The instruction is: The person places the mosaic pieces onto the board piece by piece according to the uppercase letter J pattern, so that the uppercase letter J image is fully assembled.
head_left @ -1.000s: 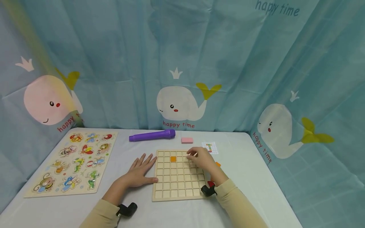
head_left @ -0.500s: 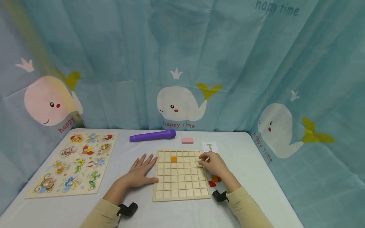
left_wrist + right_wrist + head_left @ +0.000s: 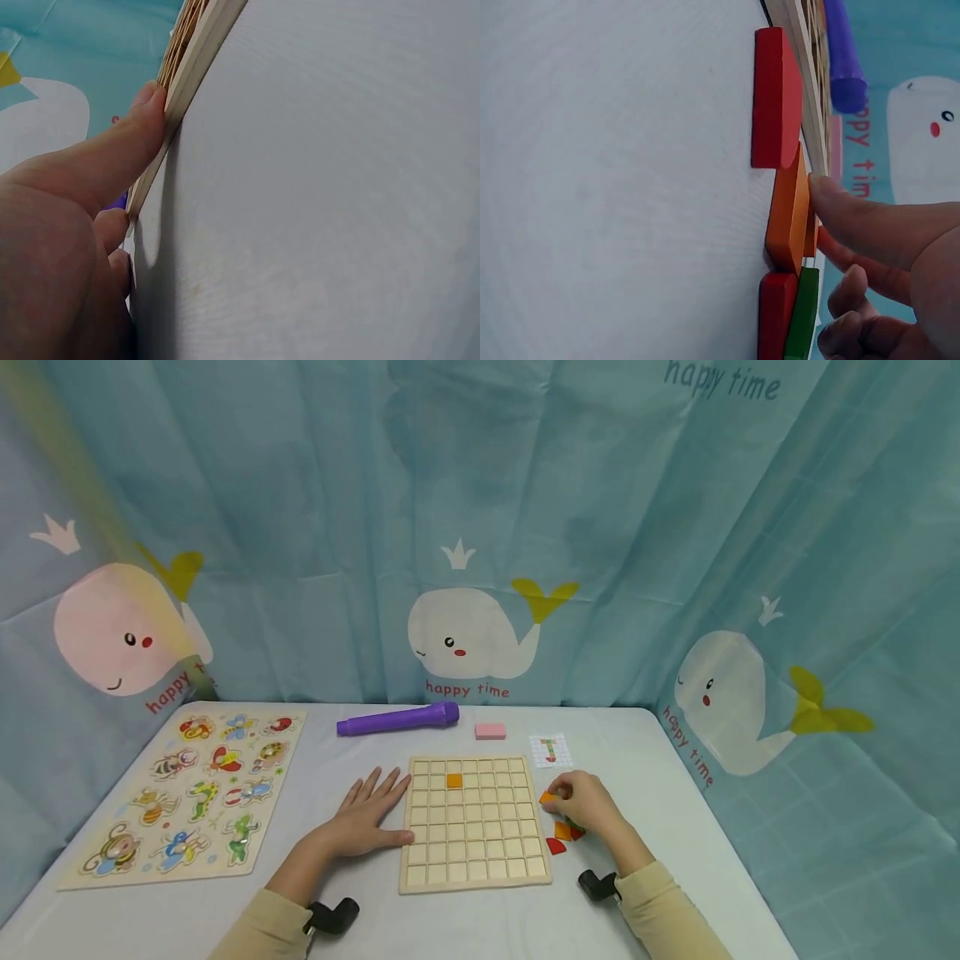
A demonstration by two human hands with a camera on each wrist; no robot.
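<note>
A wooden grid board (image 3: 439, 848) lies flat on the white table, with one orange square block (image 3: 454, 781) in a cell of an upper row. My left hand (image 3: 367, 822) is spread beside the board; its thumb and fingertips touch the left edge. Off the board's right edge, my right hand (image 3: 592, 802) pinches an orange block (image 3: 547, 797) between thumb and fingers. Close below that hand are another orange block (image 3: 785, 217), a red quarter-round block (image 3: 775, 105), a second red block (image 3: 775, 315) and a green block (image 3: 802, 315), partly hidden in the head view.
A small printed pattern card (image 3: 551, 750) lies beyond the right hand. Behind the board are a pink block (image 3: 491, 732) and a purple toy microphone (image 3: 397, 719). An insect puzzle board (image 3: 180, 802) occupies the table's left side. A whale-print curtain (image 3: 337, 568) surrounds the table.
My right hand has moved from above the board's upper right cells rightward and toward me, to the loose blocks, where it now pinches an orange one. My left hand has stayed put.
</note>
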